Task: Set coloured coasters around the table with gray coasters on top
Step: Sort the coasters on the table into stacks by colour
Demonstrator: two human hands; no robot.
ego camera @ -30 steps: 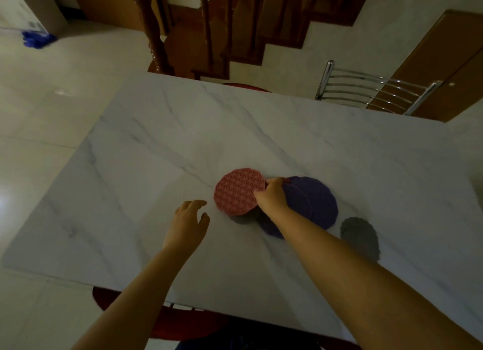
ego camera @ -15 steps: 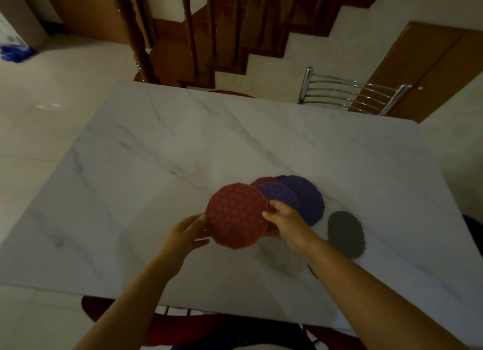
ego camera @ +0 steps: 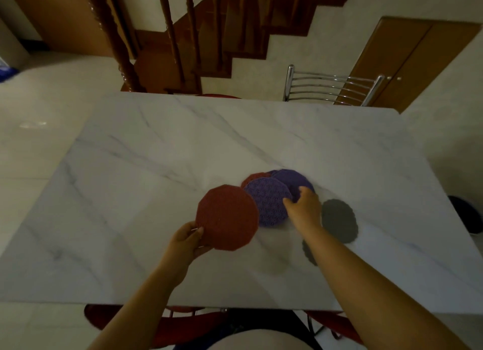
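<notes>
The left hand (ego camera: 187,241) pinched one red coaster (ego camera: 227,217) by its near edge over the marble table (ego camera: 130,192); a second red coaster (ego camera: 252,178) peeked from under at least two purple coasters (ego camera: 269,203). The right hand (ego camera: 303,209) curled onto those, grip unclear; two gray coasters (ego camera: 338,220) lay beside it.

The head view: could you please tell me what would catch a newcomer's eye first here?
The big red coaster stands out first, held over the middle of the marble table by the left hand, which pinches its near edge. Just right of it, the right hand grips the overlapping purple coasters lying on the table. A dark gray coaster lies flat beside that hand, farther right.
</notes>
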